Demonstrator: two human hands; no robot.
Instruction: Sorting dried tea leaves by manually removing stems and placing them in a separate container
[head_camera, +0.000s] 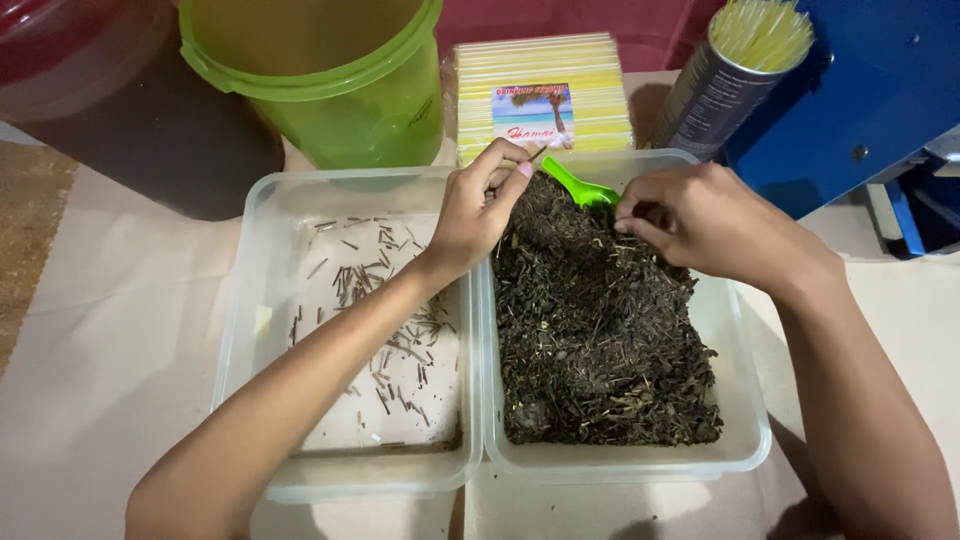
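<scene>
Now, nearest the camera, two clear plastic tubs sit side by side and touching on a pale cloth-covered surface (120, 400) — take the right tub (745, 440) as the landmark. It is heaped with dark, dry, crumbly plant matter (600, 340), the heap running lengthwise from the near wall to the far wall. Just left of it, the left tub (250, 300) holds only a thin scatter of short brown stems (385, 330) on its floor, lying every which way.

Further in, both hands work the far end of the right tub. The left hand (475, 215) reaches across the shared wall, thumb and forefinger pressed together on what looks like a thin stem (537, 153), raised above the heap's far left corner, the stem slanting up and away from the fingertips. The right hand (705, 215) rests on the heap's far right part, fingers curled down and pinched into the dark matter; what exactly they grip I cannot tell. Between the hands, a small green scoop (580, 187) lies on the heap, handle pointing left and away.

Beyond the right tub — a flat pack of yellow drinking straws (540, 75), a dark tin with straws standing in it (715, 90) to its right, a blue machine body (860, 90) farther right. A green bucket (320, 80) stands behind the left tub, a dark reddish container (90, 100) beside it.
</scene>
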